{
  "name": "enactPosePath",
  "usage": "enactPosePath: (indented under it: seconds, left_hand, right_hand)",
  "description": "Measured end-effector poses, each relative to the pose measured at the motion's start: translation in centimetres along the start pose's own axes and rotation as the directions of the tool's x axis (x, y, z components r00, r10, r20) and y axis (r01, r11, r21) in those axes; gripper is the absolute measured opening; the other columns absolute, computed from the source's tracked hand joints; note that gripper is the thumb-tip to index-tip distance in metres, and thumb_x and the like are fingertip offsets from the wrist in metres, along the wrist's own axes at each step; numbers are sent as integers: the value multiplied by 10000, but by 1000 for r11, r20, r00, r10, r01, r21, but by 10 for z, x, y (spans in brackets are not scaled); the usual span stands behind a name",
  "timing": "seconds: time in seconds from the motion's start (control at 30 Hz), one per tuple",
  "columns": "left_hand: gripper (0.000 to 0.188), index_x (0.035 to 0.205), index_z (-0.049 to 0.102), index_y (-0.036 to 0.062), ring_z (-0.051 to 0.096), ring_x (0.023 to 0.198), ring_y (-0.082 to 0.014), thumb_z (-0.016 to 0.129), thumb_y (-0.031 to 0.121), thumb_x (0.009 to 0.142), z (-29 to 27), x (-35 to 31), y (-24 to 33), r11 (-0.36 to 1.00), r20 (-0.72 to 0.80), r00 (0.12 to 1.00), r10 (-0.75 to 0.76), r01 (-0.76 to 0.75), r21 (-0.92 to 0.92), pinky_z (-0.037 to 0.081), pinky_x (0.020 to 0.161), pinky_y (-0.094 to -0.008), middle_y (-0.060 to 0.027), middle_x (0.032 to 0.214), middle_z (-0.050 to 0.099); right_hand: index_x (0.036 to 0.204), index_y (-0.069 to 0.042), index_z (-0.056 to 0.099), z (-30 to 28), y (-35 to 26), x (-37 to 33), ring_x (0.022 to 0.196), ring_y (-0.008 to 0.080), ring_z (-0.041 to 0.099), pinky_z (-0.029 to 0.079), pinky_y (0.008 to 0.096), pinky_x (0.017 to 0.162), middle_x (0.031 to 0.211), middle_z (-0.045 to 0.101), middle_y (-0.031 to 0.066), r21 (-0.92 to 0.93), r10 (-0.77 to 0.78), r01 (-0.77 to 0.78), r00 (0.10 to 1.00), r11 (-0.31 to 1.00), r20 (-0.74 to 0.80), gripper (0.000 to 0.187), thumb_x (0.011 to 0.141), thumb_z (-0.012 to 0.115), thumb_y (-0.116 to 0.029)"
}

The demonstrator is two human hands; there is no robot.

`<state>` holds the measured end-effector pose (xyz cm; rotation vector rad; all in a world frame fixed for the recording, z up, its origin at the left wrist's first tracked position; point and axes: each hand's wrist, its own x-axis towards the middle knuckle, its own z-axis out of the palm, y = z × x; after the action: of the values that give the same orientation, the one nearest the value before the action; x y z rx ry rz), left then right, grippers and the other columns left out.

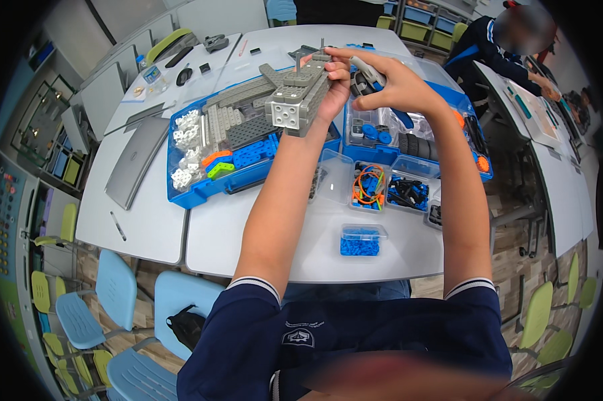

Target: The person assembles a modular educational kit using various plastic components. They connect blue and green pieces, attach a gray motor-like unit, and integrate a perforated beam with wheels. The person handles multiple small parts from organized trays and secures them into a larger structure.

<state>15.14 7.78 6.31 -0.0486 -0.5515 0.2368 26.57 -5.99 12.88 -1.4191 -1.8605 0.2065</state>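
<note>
My left hand (335, 97) is closed around a long grey assembly (298, 93) of plastic building beams, held up above the boxes. A white block with holes caps its near end, and thin pins stand up from its top. My right hand (401, 83) reaches over from the right, its index finger stretched to the far end of the assembly. Between its thumb and fingers sits a pliers-like tool (369, 72), pale grey and dark; a dark blue end shows below the palm. The exact kind of tool is partly hidden.
A blue parts box (198, 194) lies under the assembly; another blue box (485, 175) holds wheels. Nearer are small clear tubs, one with blue pins (359, 246). A closed laptop (137, 162), pen (118, 226) and bottle (154, 79) lie left. Another person (495, 57) works far right.
</note>
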Motion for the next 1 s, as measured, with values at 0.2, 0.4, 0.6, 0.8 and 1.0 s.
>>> enactPosePath:
  seconds: [0.2,0.4,0.6,0.8,1.0]
  left_hand:
    - [298,999,560,-74,584,776,-220,550,208,904,-8,2,1,992,69,994,-79,86,-96,502,662,-322,-103,964,589]
    - [314,1018,544,-95,585,772,-215,530,200,910,-6,-1,1,995,2,998,-66,66,-74,507,660,-322,-123,949,574]
    - [295,999,535,-85,579,753,-226,497,197,922,4,-2,-3,998,-46,998,-52,54,45,502,633,-321,-143,924,568]
    - [297,987,536,-77,590,687,-215,478,209,928,13,-3,-6,992,-127,989,-73,85,94,490,575,-306,-162,911,555]
    - [271,1024,525,-103,563,691,-189,493,149,928,16,-1,-7,967,-65,993,-102,114,227,507,568,-285,-180,978,533]
  right_hand:
    - [1443,-179,511,-2,-2,-4,1121,195,601,470,345,1000,1284,633,106,86,79,-84,995,993,58,843,629,731,-157]
    - [1437,-254,516,-2,-3,-3,930,217,668,531,330,822,1183,679,116,-21,93,-93,995,995,31,862,604,734,-262]
    - [1461,-229,487,-7,-6,-8,951,181,647,531,309,829,1232,645,102,105,155,-165,984,981,91,876,622,737,-196]
    - [1476,-125,449,-11,-12,-13,1014,209,648,533,317,868,1259,594,119,266,130,-161,983,950,133,889,634,732,-132]
    - [1478,-130,445,-9,-14,-20,907,180,658,519,310,824,1216,591,133,363,143,-166,986,917,90,907,620,737,-168]
